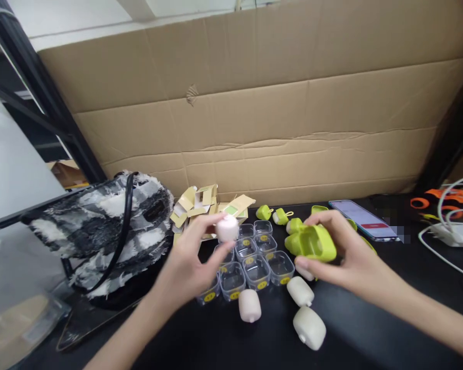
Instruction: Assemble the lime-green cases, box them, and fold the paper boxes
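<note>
Between the thumb and fingers of my left hand point(195, 257) is a small rounded pale pink piece point(227, 229), raised over the clear containers. My right hand point(341, 246) grips a lime-green hollow case point(317, 243), its opening turned toward me and to the left. Below the hands stand several clear square plastic containers point(256, 270) with yellow round stickers. A pink rounded piece point(250, 306) lies in front of them. Two cream rounded pieces, one nearer point(309, 328) and one farther point(300, 291), lie to its right. Another pale piece is partly hidden under my right hand.
Several lime-green cases point(281, 216) lie behind the containers. Small folded cardboard boxes point(195, 203) sit at the back left, beside a shaggy black-and-white bag point(119, 226). To the right are a phone point(364, 220), orange-handled scissors point(443, 198) and white cables point(443, 257). Cardboard point(254, 113) walls the back.
</note>
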`<control>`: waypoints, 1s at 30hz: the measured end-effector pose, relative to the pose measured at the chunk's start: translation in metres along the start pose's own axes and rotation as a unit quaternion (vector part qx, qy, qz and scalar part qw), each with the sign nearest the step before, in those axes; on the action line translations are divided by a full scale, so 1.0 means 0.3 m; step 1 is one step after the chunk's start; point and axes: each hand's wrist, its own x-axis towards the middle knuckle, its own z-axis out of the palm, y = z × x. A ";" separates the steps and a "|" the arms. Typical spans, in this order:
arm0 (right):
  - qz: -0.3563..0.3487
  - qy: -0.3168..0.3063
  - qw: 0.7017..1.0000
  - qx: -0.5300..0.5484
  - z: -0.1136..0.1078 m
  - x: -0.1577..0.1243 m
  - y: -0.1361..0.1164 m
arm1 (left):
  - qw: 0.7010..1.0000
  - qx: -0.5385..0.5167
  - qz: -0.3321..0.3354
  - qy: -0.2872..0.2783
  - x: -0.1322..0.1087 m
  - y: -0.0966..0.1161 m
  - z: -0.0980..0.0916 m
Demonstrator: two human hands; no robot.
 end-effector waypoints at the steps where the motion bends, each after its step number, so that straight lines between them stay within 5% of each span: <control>1: -0.030 -0.016 0.999 -0.025 0.016 -0.024 -0.005 | 0.995 -0.098 -0.010 -0.009 -0.018 0.025 0.042; 4: -0.081 -0.057 0.992 -0.076 0.053 -0.079 -0.005 | 0.930 -0.334 -0.111 -0.103 -0.090 0.085 0.147; 7: -0.095 -0.082 0.989 -0.074 0.071 -0.116 -0.008 | 0.894 -0.406 -0.149 -0.120 -0.160 0.116 0.195; 17: -0.121 -0.035 0.982 -0.137 0.075 -0.152 -0.025 | 0.894 -0.338 -0.243 -0.165 -0.184 0.149 0.191; 26: -0.131 -0.050 0.974 -0.180 0.076 -0.181 -0.021 | 0.851 -0.418 -0.247 -0.203 -0.184 0.159 0.207; 30: -0.153 -0.080 0.973 -0.150 0.062 -0.184 -0.026 | 0.856 -0.418 -0.215 -0.214 -0.186 0.145 0.215</control>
